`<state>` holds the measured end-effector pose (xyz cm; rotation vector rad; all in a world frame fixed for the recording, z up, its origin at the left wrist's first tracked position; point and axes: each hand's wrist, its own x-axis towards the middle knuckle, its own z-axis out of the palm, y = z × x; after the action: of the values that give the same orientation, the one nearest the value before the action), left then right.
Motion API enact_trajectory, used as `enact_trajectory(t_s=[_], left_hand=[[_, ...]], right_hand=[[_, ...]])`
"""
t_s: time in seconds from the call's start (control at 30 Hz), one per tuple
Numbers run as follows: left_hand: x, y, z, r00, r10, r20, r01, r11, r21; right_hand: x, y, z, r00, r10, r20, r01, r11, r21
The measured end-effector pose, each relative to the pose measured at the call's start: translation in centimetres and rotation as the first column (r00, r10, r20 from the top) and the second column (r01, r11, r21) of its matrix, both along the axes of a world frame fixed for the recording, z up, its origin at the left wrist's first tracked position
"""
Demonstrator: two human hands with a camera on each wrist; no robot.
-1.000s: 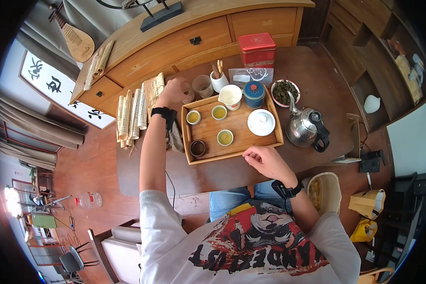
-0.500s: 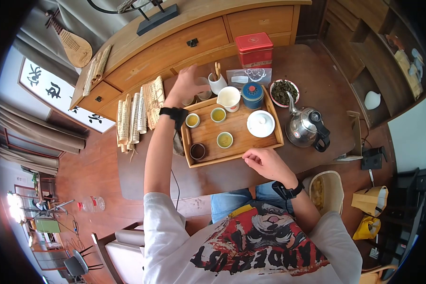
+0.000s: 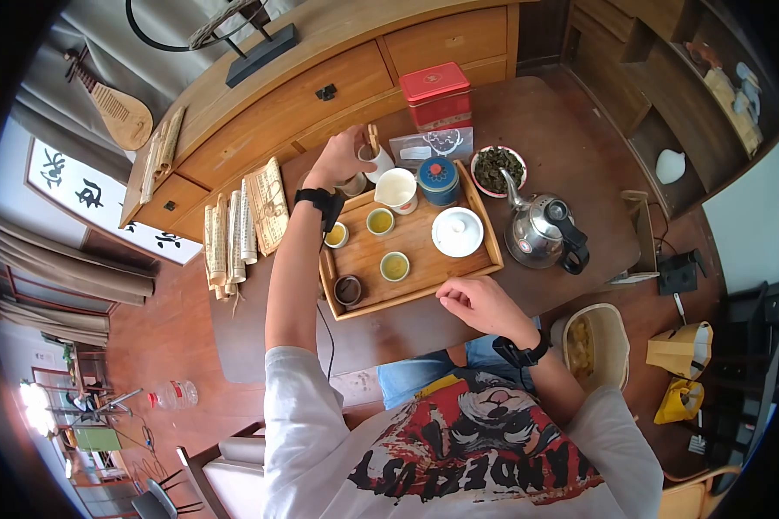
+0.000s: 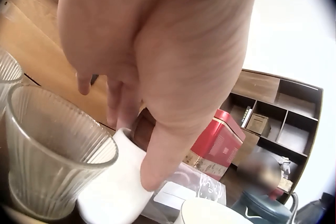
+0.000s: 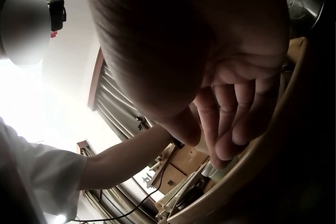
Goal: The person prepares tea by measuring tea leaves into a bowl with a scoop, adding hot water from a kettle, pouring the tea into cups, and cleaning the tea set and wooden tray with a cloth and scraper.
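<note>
My left hand (image 3: 342,158) is at the white utensil holder (image 3: 380,163), behind the tray. In the left wrist view the thumb of my left hand (image 4: 163,50) lies against the near side of the white holder (image 4: 116,184), the fingers round its far side. A ribbed glass (image 4: 50,155) stands beside it. My right hand (image 3: 485,304), fingers loosely curled and holding nothing, is at the front edge of the wooden tray (image 3: 415,299). From below, the right wrist view shows the bent fingers of my right hand (image 5: 210,77).
On the tray are a white pitcher (image 3: 396,190), a blue canister (image 3: 439,182), a lidded white bowl (image 3: 457,232), a dark cup (image 3: 348,290) and several tea cups. A steel kettle (image 3: 541,229) and leaf bowl (image 3: 498,170) stand right, paper scrolls (image 3: 234,233) left, a red tin (image 3: 437,97) behind.
My left hand has moved right, from the glasses to the white holder, and its fingers have gone round it. My right hand has stayed by the tray's front edge. The head view has shifted slightly.
</note>
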<state>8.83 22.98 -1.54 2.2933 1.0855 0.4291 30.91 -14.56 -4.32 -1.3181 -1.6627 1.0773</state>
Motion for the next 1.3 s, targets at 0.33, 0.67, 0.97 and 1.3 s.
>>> enact_trajectory(t_s=[0.33,0.67,0.97,1.3], left_hand=[[0.4,-2.0,1.9,0.991,0.067,-0.114,-0.062,0.997,0.047],[0.2,-1.3,1.7,0.997,-0.03,-0.065,0.03,1.0,-0.007],[-0.9,-2.7,1.9,0.988,0.039,-0.15,-0.019,0.991,0.136],[0.4,-19.6,3.5,0.94,0.033,0.338,-0.129,0.956,0.264]], right_hand=[[0.7,-0.1,0.2,1.0,-0.016,-0.01,0.016,1.0,0.003],[1.1,-0.5,0.5,0.999,-0.04,0.014,0.04,0.999,-0.03],[1.0,-0.4,0.5,0.996,-0.074,-0.048,0.075,0.997,0.016],[2.0,0.6,1.1,0.974,-0.214,-0.079,0.216,0.976,0.015]])
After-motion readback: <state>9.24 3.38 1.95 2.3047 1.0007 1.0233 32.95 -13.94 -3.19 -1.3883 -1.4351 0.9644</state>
